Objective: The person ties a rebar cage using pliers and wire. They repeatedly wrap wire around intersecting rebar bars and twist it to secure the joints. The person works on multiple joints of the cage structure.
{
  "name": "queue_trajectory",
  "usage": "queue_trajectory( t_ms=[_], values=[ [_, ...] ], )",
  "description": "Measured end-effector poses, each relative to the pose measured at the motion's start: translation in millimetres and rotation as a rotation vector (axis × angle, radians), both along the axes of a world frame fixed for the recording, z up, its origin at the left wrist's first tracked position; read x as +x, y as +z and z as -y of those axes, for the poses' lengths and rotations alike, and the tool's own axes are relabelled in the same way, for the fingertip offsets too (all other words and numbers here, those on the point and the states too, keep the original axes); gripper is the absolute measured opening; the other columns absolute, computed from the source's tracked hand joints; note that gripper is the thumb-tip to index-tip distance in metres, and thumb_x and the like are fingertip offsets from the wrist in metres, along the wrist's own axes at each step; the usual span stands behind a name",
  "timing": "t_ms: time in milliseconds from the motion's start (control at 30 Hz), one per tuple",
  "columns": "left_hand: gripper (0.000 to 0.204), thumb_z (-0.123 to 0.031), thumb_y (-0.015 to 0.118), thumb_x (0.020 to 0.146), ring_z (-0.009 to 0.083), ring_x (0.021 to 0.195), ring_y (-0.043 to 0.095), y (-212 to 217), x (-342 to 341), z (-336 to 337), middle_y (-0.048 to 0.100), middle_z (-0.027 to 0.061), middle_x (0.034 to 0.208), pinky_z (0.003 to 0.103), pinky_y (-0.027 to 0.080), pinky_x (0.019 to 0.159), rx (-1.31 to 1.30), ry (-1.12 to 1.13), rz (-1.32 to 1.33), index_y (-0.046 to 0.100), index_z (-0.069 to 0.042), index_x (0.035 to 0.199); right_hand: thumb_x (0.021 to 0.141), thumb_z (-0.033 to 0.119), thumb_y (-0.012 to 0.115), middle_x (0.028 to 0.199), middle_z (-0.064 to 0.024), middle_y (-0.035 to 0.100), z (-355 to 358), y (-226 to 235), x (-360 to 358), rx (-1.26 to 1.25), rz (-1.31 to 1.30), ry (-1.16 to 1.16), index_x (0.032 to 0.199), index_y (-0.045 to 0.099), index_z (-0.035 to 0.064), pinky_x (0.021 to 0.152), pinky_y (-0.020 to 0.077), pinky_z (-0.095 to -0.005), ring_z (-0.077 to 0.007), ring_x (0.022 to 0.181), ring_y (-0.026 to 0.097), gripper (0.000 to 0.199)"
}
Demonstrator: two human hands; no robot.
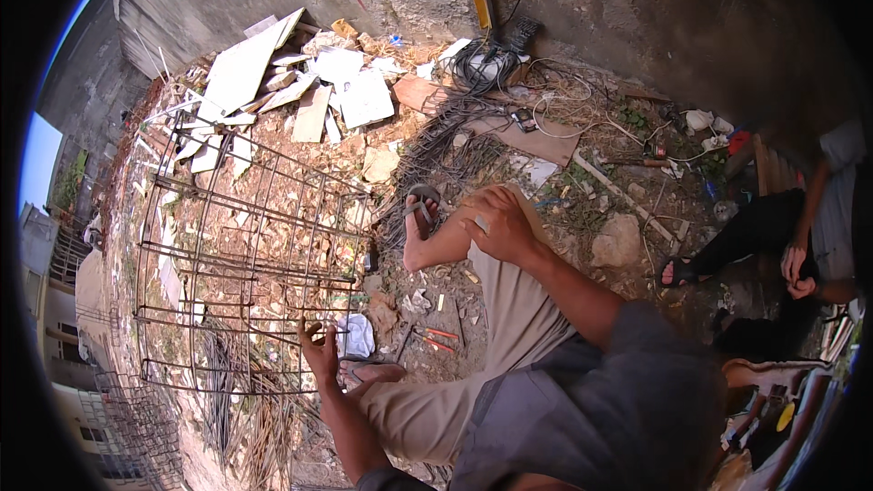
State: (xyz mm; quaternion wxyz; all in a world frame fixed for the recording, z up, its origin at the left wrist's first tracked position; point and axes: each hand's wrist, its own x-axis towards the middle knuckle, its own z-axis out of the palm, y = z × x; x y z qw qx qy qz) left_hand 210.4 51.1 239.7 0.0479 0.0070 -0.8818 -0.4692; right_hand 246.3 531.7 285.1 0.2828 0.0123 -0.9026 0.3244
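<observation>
A long cage of thin steel reinforcing bars (pixel 245 259), square in section with several cross ties, lies on the rubble at the left. At its near right corner is my left hand (pixel 318 355), its fingers bent around a bar of the cage; the exact grip is partly hidden. My right hand (pixel 500 225) rests on my raised right knee, fingers loosely stretched and nothing visible in them. Pincers with orange handles (pixel 436 338) lie on the ground between my feet. Beside the left hand is a crumpled white bag (pixel 356 335).
Broken white boards (pixel 245 68) are piled by the wall. A tangle of steel wire or rods (pixel 436 145) curves beyond my right foot, and loose rods (pixel 245 418) lie at the near left. Another person (pixel 796 259) sits at the right, hands together. A large stone (pixel 617 239) lies between us.
</observation>
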Motion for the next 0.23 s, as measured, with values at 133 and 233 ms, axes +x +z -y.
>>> queue_trajectory(
  t_ms=[133,233],
  values=[
    [0.064,-0.015,0.072,0.089,0.0253,0.085,0.068,57,20,20,0.063,0.0186,0.114,0.035,0.055,0.069,-0.332,-0.123,-0.016,0.041,-0.003,0.144,0.085,0.023,0.072,0.111,-0.0158,0.064,-19,23,-11,-0.092,0.040,-0.041,0.114,0.066,0.0051,0.098,0.0427,-0.0441,-0.0348,0.108,0.057,0.035],
    [0.064,-0.022,0.074,0.086,0.0320,0.088,0.070,69,38,15,0.066,0.0208,0.108,0.039,0.057,0.073,-0.543,-0.294,0.246,0.045,-0.001,0.139,0.086,0.027,0.071,0.108,-0.0169,0.063,-47,1,-18,-0.111,0.136,-0.171,0.118,0.063,0.0044,0.093,0.0456,-0.0430,-0.0362,0.105,0.057,0.040]
  ],
)
